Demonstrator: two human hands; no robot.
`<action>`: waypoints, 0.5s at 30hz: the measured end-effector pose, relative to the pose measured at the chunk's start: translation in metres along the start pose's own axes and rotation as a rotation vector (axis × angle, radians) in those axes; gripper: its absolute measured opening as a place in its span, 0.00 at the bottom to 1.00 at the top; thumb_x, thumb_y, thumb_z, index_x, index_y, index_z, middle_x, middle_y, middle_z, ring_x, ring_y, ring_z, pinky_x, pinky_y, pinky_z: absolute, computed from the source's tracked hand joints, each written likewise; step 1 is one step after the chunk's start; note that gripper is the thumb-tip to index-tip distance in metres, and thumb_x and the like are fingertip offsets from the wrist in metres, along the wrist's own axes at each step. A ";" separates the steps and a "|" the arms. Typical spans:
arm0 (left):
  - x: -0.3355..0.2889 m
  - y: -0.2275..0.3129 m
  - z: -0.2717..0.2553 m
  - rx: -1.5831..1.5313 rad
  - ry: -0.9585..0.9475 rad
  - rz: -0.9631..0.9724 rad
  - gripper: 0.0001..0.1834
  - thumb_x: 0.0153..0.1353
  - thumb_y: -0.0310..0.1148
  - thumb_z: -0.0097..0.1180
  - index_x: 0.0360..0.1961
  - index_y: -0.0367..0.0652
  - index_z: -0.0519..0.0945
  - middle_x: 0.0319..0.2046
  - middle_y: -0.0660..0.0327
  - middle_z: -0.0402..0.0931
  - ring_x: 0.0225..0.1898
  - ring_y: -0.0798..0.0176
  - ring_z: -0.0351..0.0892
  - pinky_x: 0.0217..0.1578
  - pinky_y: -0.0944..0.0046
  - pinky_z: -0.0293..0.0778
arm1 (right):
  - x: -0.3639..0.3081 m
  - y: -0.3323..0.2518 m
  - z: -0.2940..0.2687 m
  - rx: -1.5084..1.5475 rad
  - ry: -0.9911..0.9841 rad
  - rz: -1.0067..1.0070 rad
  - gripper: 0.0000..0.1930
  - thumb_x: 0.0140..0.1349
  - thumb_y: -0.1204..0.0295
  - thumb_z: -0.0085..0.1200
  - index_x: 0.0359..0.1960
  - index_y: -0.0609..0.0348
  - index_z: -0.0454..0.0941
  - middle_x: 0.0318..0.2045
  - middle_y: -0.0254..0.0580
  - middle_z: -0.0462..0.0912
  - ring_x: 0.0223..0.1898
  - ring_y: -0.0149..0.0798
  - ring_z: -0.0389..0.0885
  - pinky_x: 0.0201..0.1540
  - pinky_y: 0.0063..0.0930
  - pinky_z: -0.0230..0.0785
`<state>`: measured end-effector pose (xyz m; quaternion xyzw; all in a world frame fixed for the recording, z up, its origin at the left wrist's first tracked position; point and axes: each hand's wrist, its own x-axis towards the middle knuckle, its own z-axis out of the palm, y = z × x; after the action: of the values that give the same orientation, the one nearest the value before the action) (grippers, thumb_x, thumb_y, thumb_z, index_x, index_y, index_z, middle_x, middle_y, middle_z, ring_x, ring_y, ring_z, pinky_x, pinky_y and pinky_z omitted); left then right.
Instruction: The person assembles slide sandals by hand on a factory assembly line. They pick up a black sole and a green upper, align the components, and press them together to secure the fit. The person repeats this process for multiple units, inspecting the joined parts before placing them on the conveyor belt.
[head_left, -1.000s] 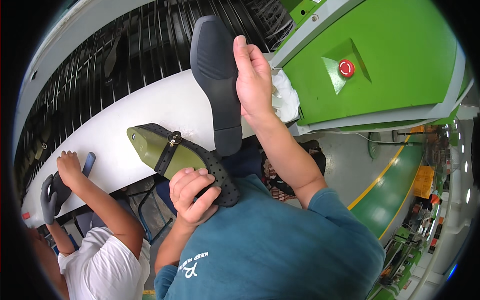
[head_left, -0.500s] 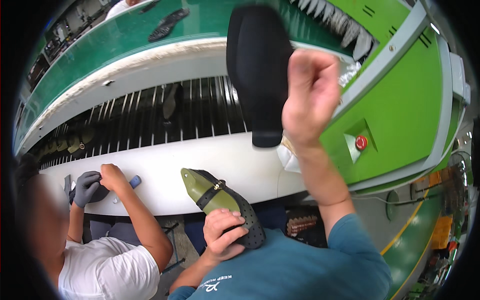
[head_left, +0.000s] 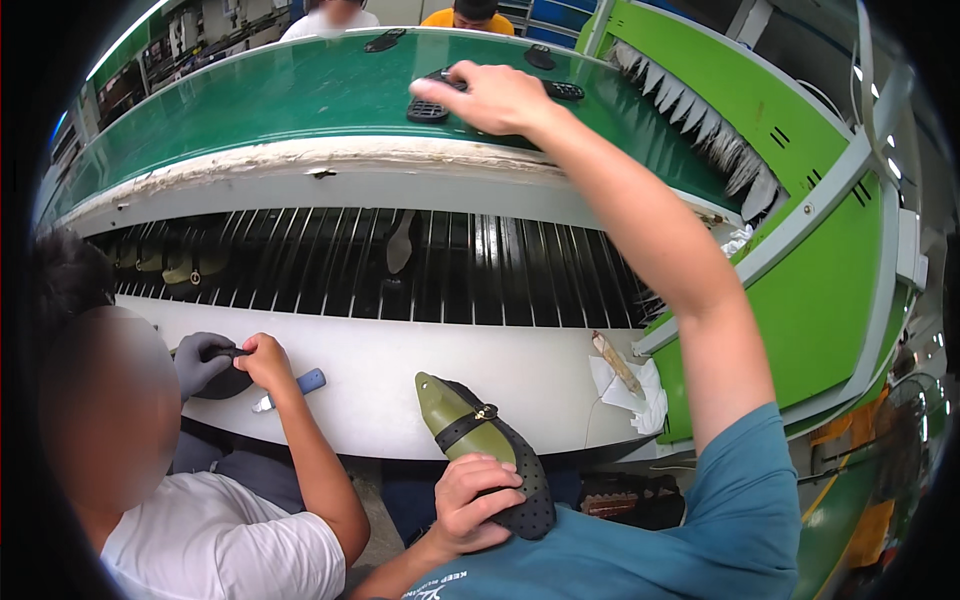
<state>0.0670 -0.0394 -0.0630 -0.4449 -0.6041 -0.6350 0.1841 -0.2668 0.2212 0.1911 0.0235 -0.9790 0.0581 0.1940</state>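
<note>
My left hand is closed on a shoe upper, black and perforated with a buckled strap, stretched over an olive-green shoe last. It is held near my body, with the toe pointing down toward me. My right hand is stretched far out over the green conveyor belt, thumb and fingers apart. Beneath it lies a black shoe sole with a lattice pattern; the hand covers part of it, and whether they touch is unclear. Another black sole lies just right of my wrist.
More soles lie farther along the belt. Below it, a metal-rod rack holds a sole and shoes. A white ledge carries a blue-capped tube and paper. At right stands a green machine; at left, a co-worker handles a dark piece.
My right hand has moved from close in front of me, beside a large black sole, to far over the belt. The view has tilted up. My left hand keeps the shoe upper.
</note>
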 end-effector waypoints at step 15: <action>0.006 0.002 0.002 0.045 0.159 0.031 0.23 0.38 0.23 0.76 0.40 0.46 0.86 0.44 0.61 0.86 0.44 0.53 0.89 0.47 0.51 0.85 | -0.044 0.030 -0.058 1.034 0.084 -0.021 0.18 0.76 0.73 0.53 0.60 0.71 0.84 0.50 0.46 0.90 0.45 0.36 0.90 0.51 0.33 0.88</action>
<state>0.0664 -0.0363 -0.0572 -0.3979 -0.5947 -0.6517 0.2514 -0.2065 0.2594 0.2240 0.1240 -0.8133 0.5332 0.1969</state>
